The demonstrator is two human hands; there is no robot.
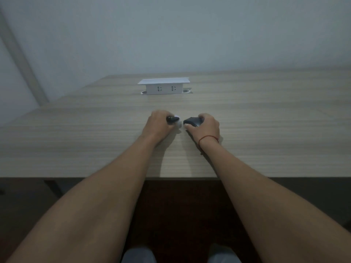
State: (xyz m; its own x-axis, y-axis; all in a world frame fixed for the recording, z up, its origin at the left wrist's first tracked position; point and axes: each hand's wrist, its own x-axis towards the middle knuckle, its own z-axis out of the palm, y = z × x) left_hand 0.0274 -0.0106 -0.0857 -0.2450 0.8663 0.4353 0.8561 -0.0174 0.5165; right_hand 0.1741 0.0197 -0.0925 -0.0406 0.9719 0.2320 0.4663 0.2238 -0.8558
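Observation:
Both hands rest on the wooden table [76, 141] near its middle, a short gap between them. My left hand [158, 126] grips a small object with a black part and a white tip [173, 119] that points right. My right hand [206, 128] curls round a dark rounded object [191, 121], its thumb along the near side. A red string is tied round the right wrist. What the two objects are cannot be told in the dim light.
A white pop-up socket box [164, 88] with two outlets stands raised from the table at the back centre. A pale wall rises behind it. The table's front edge runs across below my forearms, with dark floor and my knees beneath.

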